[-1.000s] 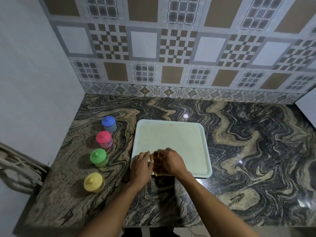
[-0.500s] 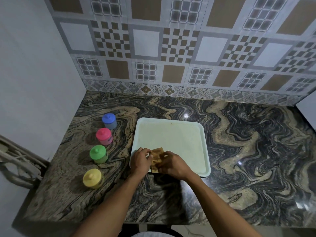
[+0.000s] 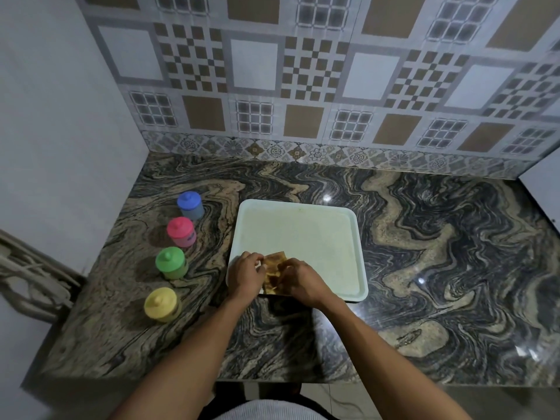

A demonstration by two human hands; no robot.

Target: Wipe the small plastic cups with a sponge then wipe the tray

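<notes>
A pale tray [image 3: 303, 228] lies on the marble counter. Over its near left corner both hands hold a brownish-yellow sponge [image 3: 273, 268]. My left hand [image 3: 244, 275] pinches the sponge's left edge with curled fingers. My right hand [image 3: 298, 280] grips its right side and covers part of it. Left of the tray stands a row of small lidded plastic cups: blue [image 3: 190, 205], pink [image 3: 181, 231], green [image 3: 170, 262] and yellow [image 3: 161, 304]. Neither hand touches a cup.
The dark swirled marble counter [image 3: 439, 253] stretches right of the tray to a white wall edge. A patterned tile backsplash [image 3: 303, 86] closes the back. A plain wall stands on the left, with pale cables [image 3: 27, 277] beside the counter's left end.
The sponge was mostly hidden under my hands a second ago. It now shows between them, flatter on the tray corner. Both hands have stayed over that corner.
</notes>
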